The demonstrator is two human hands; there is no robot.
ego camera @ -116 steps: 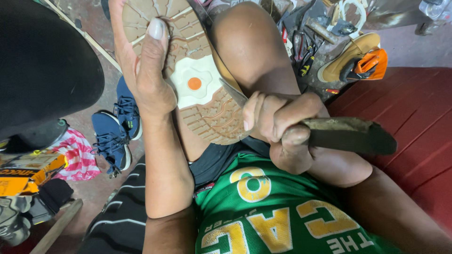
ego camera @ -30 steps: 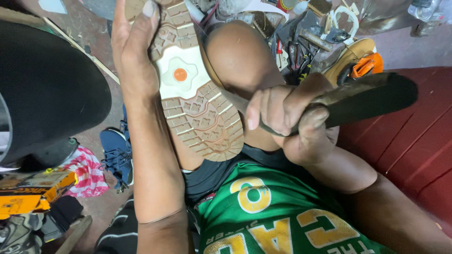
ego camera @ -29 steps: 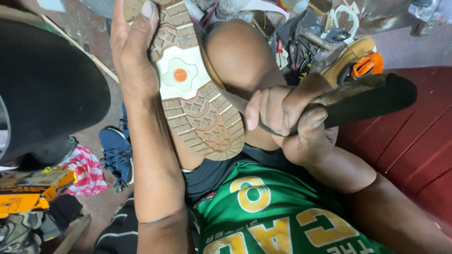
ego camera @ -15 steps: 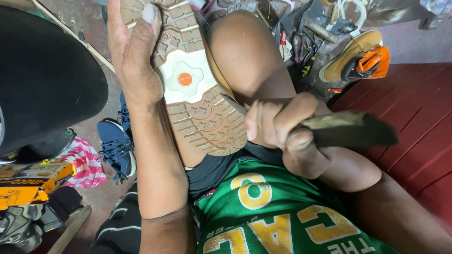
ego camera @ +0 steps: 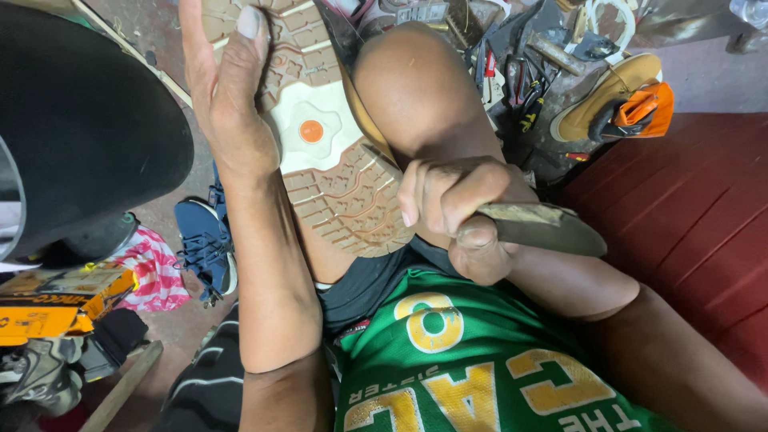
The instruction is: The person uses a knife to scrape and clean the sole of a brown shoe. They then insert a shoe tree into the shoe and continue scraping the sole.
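A shoe lies sole-up against my raised knee (ego camera: pixel 416 88); its tan treaded sole (ego camera: pixel 320 152) has a cream patch with an orange dot. My left hand (ego camera: pixel 228 96) presses on the sole's toe end, thumb laid across the tread. My right hand (ego camera: pixel 452 212) is closed around a flat dark tool (ego camera: pixel 544 228) with a worn handle, held by the heel end of the sole. The tool's working tip is hidden between the shoe and my leg.
A big black rounded object (ego camera: pixel 80 128) fills the upper left. Blue sneakers (ego camera: pixel 204 248), a striped cloth (ego camera: pixel 156 272) and a yellow box (ego camera: pixel 56 304) lie on the floor at left. Tools, a tan sole and an orange item (ego camera: pixel 640 108) clutter the top right beside a red surface (ego camera: pixel 696 208).
My right hand has dropped and turned the tool from raised to pointing down-right. The shoe shifted slightly; my left hand stays on the toe.
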